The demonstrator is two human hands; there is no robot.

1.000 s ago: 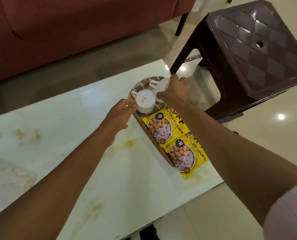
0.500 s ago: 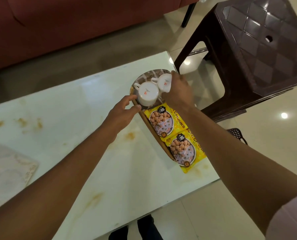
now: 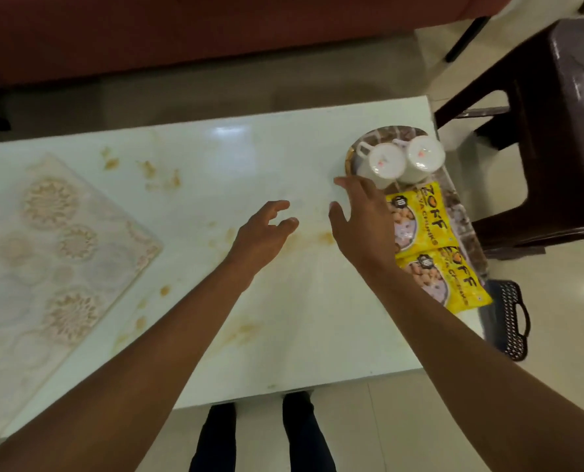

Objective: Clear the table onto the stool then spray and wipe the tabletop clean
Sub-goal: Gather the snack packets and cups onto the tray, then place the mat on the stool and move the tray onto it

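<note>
Both hands empty, fingers spread: left hand over the stained table. Right hand hovered beside the tray at 2 o'clock (two cups, snack packets aboard).

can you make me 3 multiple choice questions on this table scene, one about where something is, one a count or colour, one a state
1. Where does the tray sit on the table?
A. at the end nearest the stool
B. in the middle
C. on the lace mat

2. How many white cups are on the tray?
A. one
B. two
C. four

3. What are the hands doing?
A. both gripping a cup
B. one holding a spray bottle
C. both open and holding nothing

Answers:
1. A: the tray lies at the table's right end, beside the dark stool, far from the lace mat.
2. B: two cups lie side by side above the yellow snack packets.
3. C: the left hand and right hand hover over the stained top with fingers spread, empty.
</note>
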